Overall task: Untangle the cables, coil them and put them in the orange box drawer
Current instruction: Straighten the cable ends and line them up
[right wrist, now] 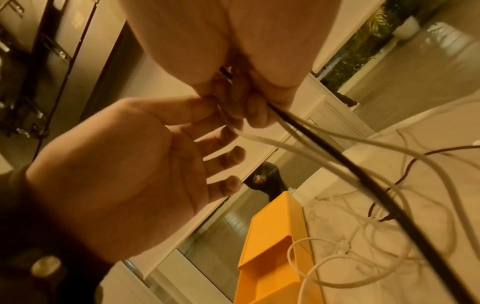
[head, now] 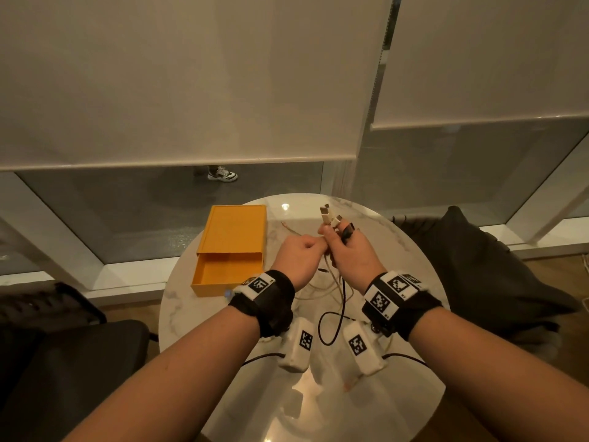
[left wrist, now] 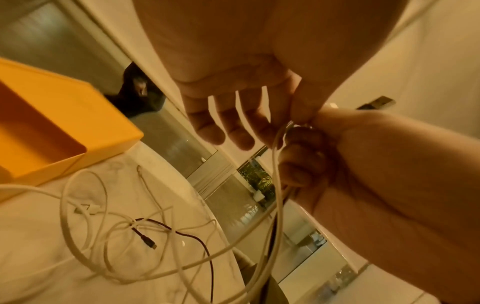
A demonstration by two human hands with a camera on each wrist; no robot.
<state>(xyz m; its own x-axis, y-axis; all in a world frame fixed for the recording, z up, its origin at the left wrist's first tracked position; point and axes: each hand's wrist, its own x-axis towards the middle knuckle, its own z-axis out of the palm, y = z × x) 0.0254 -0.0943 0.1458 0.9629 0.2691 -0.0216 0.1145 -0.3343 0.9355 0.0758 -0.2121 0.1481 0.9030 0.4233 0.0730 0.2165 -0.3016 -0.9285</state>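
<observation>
The orange box lies on the round marble table, left of my hands, its drawer pulled open toward me and empty. My right hand grips a bunch of cable ends above the table, with USB plugs sticking up from the fist. Thumb and forefinger of my left hand pinch a white cable right beside the right fist, the other fingers spread. White cables and a dark cable hang down into a loose tangle on the table.
A dark chair stands at the table's left and a dark cushion at its right. Glass panels and lowered blinds rise behind the table. A person's shoe shows beyond the glass.
</observation>
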